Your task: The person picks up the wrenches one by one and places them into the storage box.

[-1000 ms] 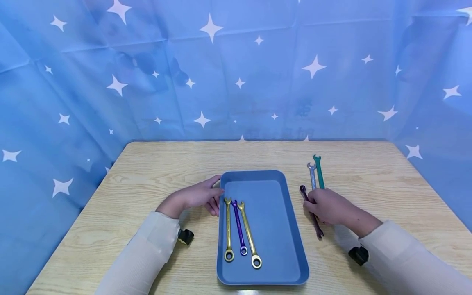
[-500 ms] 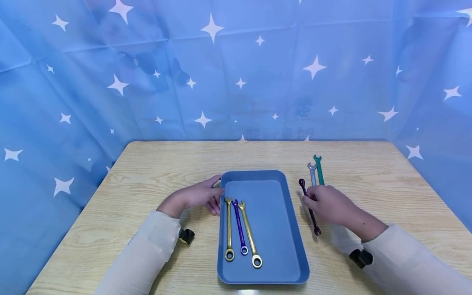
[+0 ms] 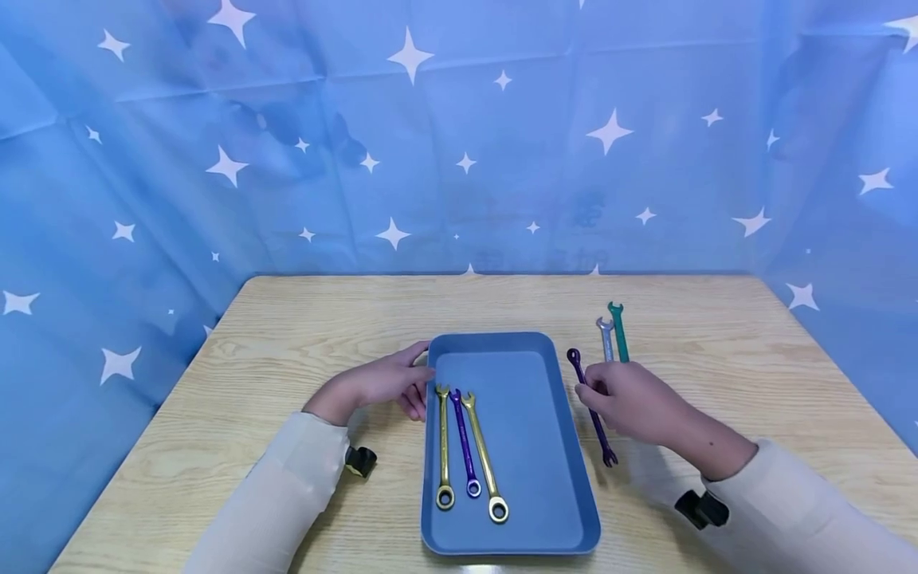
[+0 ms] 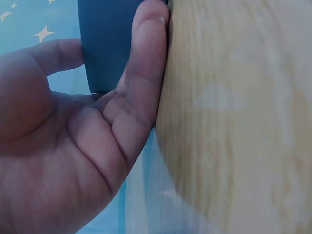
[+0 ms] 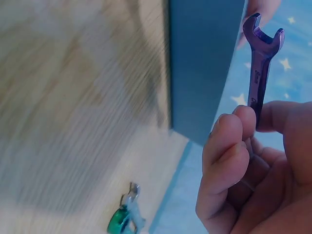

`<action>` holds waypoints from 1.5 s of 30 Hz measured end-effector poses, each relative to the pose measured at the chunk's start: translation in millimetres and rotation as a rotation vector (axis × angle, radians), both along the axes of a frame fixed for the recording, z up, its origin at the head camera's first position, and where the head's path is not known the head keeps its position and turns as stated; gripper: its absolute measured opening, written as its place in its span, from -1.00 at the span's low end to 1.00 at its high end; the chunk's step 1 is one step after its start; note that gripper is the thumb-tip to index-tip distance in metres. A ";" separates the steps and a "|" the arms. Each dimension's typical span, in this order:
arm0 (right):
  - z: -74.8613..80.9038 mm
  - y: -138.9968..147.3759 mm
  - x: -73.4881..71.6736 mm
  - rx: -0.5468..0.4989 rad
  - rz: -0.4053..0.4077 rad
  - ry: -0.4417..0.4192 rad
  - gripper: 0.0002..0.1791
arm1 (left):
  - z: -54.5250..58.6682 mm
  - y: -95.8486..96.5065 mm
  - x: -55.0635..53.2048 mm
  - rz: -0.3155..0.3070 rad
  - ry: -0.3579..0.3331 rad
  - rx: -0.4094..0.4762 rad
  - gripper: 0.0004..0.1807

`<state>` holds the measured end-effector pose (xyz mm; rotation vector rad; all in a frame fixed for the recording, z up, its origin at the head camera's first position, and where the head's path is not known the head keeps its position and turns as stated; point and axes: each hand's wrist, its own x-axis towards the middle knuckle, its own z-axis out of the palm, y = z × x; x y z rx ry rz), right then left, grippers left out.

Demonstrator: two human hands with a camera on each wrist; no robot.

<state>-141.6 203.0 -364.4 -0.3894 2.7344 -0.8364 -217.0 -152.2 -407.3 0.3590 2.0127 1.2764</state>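
Note:
In the head view my right hand holds a dark purple combination wrench beside the tray's right side. The right wrist view shows the wrench's open end jutting up from between thumb and fingers. My left hand grips the left rim of the blue-grey tray, thumb over the edge and fingers along the outer wall. Inside the tray, on its left half, lie a gold wrench, a purple wrench and a second gold wrench, roughly side by side.
Just beyond my right hand, a silver wrench and a green wrench lie on the wooden table, their near ends hidden by the hand. A blue star-patterned cloth hangs behind the table.
My right hand has lifted the dark purple wrench and shifted it a little left, toward the tray. The left hand and the tray stay in place.

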 end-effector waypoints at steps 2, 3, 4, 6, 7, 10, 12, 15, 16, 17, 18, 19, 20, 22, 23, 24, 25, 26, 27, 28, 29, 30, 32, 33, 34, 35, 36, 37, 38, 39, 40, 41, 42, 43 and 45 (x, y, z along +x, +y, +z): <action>1.7 -2.3 2.1 -0.003 0.012 0.011 -0.62 | -0.2 0.4 -0.3 -0.001 -0.003 0.000 -0.25; 2.4 -3.5 3.0 -0.007 0.020 0.016 -0.62 | -0.4 0.5 -0.4 -0.001 -0.004 -0.002 -0.25; 3.0 -4.8 3.9 -0.010 0.026 0.022 -0.61 | -0.8 0.5 -0.6 -0.001 -0.005 -0.002 -0.25; 4.4 -7.0 5.3 -0.011 0.034 0.036 -0.61 | -1.5 0.5 -0.8 -0.002 -0.005 -0.002 -0.25; 5.2 -8.0 5.9 -0.017 0.034 0.038 -0.60 | -1.9 0.6 -0.7 -0.005 -0.004 -0.002 -0.25; 7.1 -11.5 7.2 -0.048 0.030 0.032 -0.60 | -2.4 0.9 -0.9 -0.006 -0.006 -0.004 -0.24; 7.8 -14.1 7.7 -0.073 0.027 0.024 -0.60 | -2.4 1.1 -0.8 -0.009 -0.008 -0.007 -0.23; 7.3 -18.4 8.3 -0.107 0.023 0.011 -0.61 | -2.0 1.7 -1.0 -0.013 -0.012 -0.006 -0.23; 7.1 -20.1 8.3 -0.115 0.021 0.008 -0.61 | -1.9 1.8 -1.0 -0.011 -0.011 -0.007 -0.23; 6.8 -22.0 8.4 -0.122 0.021 0.005 -0.61 | -1.8 1.8 -1.2 -0.011 -0.011 -0.007 -0.23; 6.7 -24.0 8.5 -0.128 0.020 0.001 -0.60 | -1.6 1.9 -1.3 -0.010 -0.012 -0.009 -0.23; 6.6 -26.3 8.5 -0.134 0.019 -0.004 -0.60 | -1.3 1.8 -1.5 -0.011 -0.012 -0.010 -0.23; 6.6 -28.9 8.4 -0.139 0.021 -0.010 -0.59 | -1.0 1.5 -1.5 -0.009 -0.013 -0.014 -0.23; 6.6 -34.5 7.8 -0.151 0.029 -0.023 -0.60 | -0.7 1.0 -1.7 -0.002 -0.013 -0.017 -0.23; 6.5 -37.4 7.4 -0.159 0.034 -0.034 -0.61 | -0.3 0.8 -1.8 -0.002 -0.013 -0.016 -0.23; 6.4 -40.2 7.0 -0.167 0.039 -0.046 -0.61 | -0.1 0.6 -1.8 -0.002 -0.013 -0.015 -0.23; 6.1 -42.8 6.5 -0.173 0.045 -0.057 -0.62 | 0.1 0.5 -1.8 -0.003 -0.011 -0.013 -0.23; 5.6 -45.2 6.0 -0.179 0.051 -0.066 -0.62 | 0.3 0.5 -1.8 -0.001 -0.012 -0.012 -0.23; 5.0 -47.4 5.6 -0.186 0.057 -0.073 -0.63 | 0.4 0.5 -1.8 0.001 -0.013 -0.010 -0.23; 4.3 -49.4 5.1 -0.192 0.061 -0.078 -0.63 | 0.7 0.6 -1.7 0.000 -0.014 -0.008 -0.23; 3.4 -51.2 4.8 -0.199 0.065 -0.083 -0.63 | 0.9 0.8 -1.7 -0.001 -0.012 -0.005 -0.23; 2.3 -52.8 4.5 -0.205 0.070 -0.085 -0.62 | 0.9 0.9 -1.7 -0.001 -0.013 -0.004 -0.23; 0.0 -55.8 4.0 -0.222 0.080 -0.090 -0.62 | 0.5 1.0 -1.8 0.000 -0.016 0.000 -0.24; -1.0 -57.2 3.9 -0.231 0.086 -0.094 -0.62 | 0.5 0.9 -1.8 -0.001 -0.016 0.001 -0.24; -2.0 -58.6 3.6 -0.240 0.092 -0.096 -0.62 | 0.5 0.8 -1.8 -0.002 -0.014 0.003 -0.25; -3.1 -60.1 3.5 -0.247 0.098 -0.101 -0.61 | 0.5 0.7 -1.7 -0.003 -0.013 0.005 -0.25; -4.1 -61.7 3.5 -0.254 0.104 -0.107 -0.61 | 0.4 0.6 -1.7 -0.004 -0.012 0.005 -0.25; -5.0 -63.1 3.4 -0.258 0.110 -0.111 -0.61 | 0.3 0.5 -1.7 -0.006 -0.012 0.005 -0.25; -5.7 -64.7 3.4 -0.263 0.115 -0.116 -0.60 | 0.2 0.4 -1.8 -0.007 -0.011 0.006 -0.25; -6.5 -66.1 3.3 -0.267 0.120 -0.121 -0.60 | 0.4 0.4 -1.8 -0.007 -0.009 0.007 -0.26; -7.3 -67.5 3.1 -0.270 0.125 -0.123 -0.59 | 0.2 0.2 -2.0 -0.009 -0.007 0.009 -0.27; -8.2 -68.8 2.9 -0.275 0.131 -0.127 -0.59 | 0.0 0.2 -2.1 -0.012 -0.006 0.012 -0.28; -9.1 -70.0 2.7 -0.279 0.136 -0.133 -0.59 | -0.3 0.0 -2.4 -0.014 -0.004 0.013 -0.28; -10.1 -70.9 2.5 -0.283 0.141 -0.138 -0.59 | -0.5 -0.2 -2.5 -0.015 -0.005 0.014 -0.29; -12.3 -72.6 1.9 -0.293 0.151 -0.147 -0.59 | -0.7 -0.4 -2.4 -0.018 -0.004 0.017 -0.30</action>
